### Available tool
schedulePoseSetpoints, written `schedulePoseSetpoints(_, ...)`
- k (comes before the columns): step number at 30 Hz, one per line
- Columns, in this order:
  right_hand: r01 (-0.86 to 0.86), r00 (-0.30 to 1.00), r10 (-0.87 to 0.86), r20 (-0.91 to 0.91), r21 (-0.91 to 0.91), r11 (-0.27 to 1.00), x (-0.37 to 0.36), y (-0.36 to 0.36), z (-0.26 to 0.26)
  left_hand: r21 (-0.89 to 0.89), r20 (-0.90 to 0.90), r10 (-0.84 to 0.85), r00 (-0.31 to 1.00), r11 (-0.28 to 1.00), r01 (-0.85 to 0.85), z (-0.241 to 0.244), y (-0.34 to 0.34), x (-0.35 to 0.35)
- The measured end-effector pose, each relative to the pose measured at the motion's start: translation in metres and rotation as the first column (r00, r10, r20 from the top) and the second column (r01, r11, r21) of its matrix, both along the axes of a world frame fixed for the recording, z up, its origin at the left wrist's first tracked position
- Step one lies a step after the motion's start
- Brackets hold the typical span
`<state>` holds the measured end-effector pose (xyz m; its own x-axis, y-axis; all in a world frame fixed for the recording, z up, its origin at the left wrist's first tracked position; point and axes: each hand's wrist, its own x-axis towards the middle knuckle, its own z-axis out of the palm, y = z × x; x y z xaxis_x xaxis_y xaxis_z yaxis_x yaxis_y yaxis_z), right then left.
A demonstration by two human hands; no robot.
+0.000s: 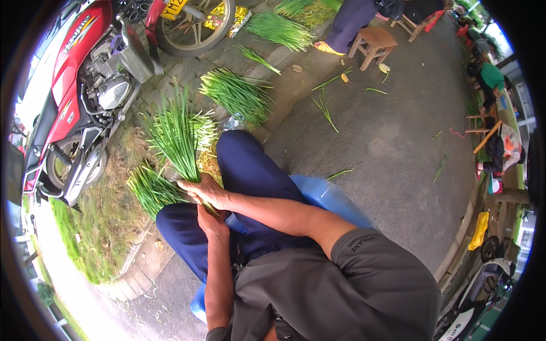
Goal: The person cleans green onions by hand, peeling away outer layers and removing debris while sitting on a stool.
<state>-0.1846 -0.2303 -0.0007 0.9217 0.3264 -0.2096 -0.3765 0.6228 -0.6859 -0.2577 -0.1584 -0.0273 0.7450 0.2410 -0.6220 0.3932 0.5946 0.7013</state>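
Note:
A bunch of long green stalks (181, 140), which look like garlic chives, rises at a slant above my knees. My right hand (210, 192) is closed around its lower part. Just below, my left hand (212, 222) grips the bottom end; its fingers are partly hidden by the right hand and wrist. Behind the held bunch lies a pile of similar stalks (204, 128) with pale cut ends. Another heap (153, 189) sits beside my left knee, and a thick bundle (239, 96) rests on the paving beyond my right knee.
I sit on a blue plastic seat (332, 196). A red motorcycle (68, 85) stands at the left. Ahead are more stalks (279, 30), a wooden stool (373, 42) and a seated person's leg (352, 23). Loose stalks (326, 111) lie on the asphalt; several people sit far right.

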Motion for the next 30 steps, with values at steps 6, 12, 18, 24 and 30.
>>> schedulePoseSetpoints(6, -0.016, 0.998, 0.01, -0.063, -0.102, 0.995, 0.005, -0.005, 0.002, 0.345, 0.08, -0.17, 0.982, 0.929, 0.133, 0.008, 0.002, -0.017)
schedulePoseSetpoints(12, -0.052, 0.997, 0.065, 0.038, -0.264, 0.963, 0.002, -0.007, 0.005, 0.41, 0.183, -0.312, 0.932, 0.886, 0.216, 0.027, 0.005, -0.011)
schedulePoseSetpoints(18, -0.128, 0.961, 0.205, 0.186, -0.357, 0.925, 0.001, -0.015, 0.001, 0.172, 0.334, -0.443, 0.832, 0.897, 0.408, 0.017, 0.02, -0.01)
schedulePoseSetpoints(24, -0.276, 0.94, 0.327, 0.092, -0.358, 0.892, -0.005, -0.023, 0.008, 0.179, 0.408, -0.488, 0.772, 0.872, 0.456, 0.011, 0.019, -0.011)
schedulePoseSetpoints(30, -0.418, 0.894, 0.447, -0.02, -0.397, 0.817, -0.004, -0.025, 0.022, 0.132, 0.346, -0.486, 0.803, 0.872, 0.471, 0.02, 0.023, -0.014)
